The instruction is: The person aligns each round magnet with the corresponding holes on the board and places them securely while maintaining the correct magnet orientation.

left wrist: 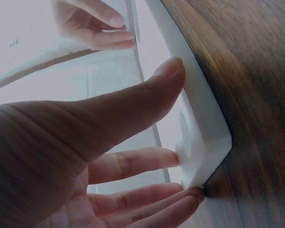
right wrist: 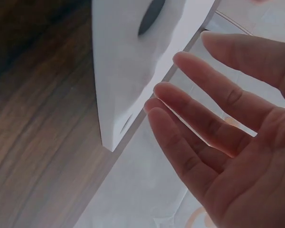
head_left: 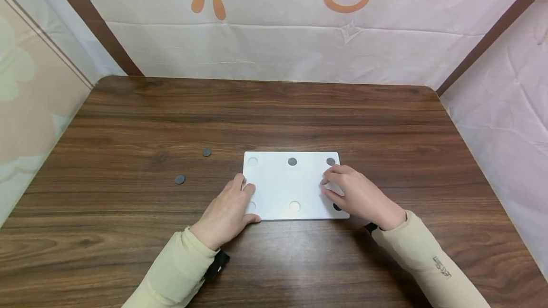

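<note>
In the head view, I saw two grey discs (head_left: 180, 179) (head_left: 207, 152) left of and beyond the left hand (head_left: 227, 210), the nearer one. Left wrist: its extended fingers touched the left end of the white board (left wrist: 206, 114). Right wrist: the right hand (right wrist: 261, 156) was relaxed, empty.

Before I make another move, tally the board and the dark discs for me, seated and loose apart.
White board: 1
Dark discs seated in the board: 3
Loose dark discs: 2
Total: 6
</note>
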Demonstrator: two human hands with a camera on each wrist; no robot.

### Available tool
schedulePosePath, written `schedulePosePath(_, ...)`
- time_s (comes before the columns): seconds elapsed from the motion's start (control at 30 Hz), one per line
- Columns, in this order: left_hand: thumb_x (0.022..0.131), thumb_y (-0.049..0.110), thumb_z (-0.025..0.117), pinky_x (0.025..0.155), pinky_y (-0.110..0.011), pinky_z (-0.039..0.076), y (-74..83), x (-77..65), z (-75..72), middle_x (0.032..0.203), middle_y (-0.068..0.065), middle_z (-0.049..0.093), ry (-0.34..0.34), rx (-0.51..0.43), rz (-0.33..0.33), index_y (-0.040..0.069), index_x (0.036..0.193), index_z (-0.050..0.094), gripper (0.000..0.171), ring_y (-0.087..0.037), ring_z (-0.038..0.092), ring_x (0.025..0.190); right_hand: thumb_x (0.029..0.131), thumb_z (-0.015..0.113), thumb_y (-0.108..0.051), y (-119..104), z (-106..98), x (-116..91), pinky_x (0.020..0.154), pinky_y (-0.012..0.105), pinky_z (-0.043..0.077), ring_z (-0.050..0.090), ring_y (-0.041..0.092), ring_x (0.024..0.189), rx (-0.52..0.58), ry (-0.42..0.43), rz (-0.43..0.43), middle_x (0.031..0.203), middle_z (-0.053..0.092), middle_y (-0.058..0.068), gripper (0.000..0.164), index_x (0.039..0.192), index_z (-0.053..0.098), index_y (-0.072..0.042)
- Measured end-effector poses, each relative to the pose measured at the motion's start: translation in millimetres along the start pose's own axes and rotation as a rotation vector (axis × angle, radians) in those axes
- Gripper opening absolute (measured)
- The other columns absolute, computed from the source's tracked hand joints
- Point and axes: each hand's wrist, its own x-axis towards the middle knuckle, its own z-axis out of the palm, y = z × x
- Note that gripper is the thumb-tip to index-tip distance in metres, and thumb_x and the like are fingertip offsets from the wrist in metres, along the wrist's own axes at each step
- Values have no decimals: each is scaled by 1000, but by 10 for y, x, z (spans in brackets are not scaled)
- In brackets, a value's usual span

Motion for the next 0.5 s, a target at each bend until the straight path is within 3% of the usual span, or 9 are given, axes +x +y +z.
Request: schedulePosePath(0.5, 71, 22, 85, 72, -42, 51, -10, 7, 8, 112, -24, 50, -10, -2, -4, -3, 99, 59, 45, -34, 55, 95, 82, 75, -15, 15, 21, -259, 83, 38, 52, 64, 21, 97, 7, 35, 68, 103, 67, 7, 12, 92, 73, -9)
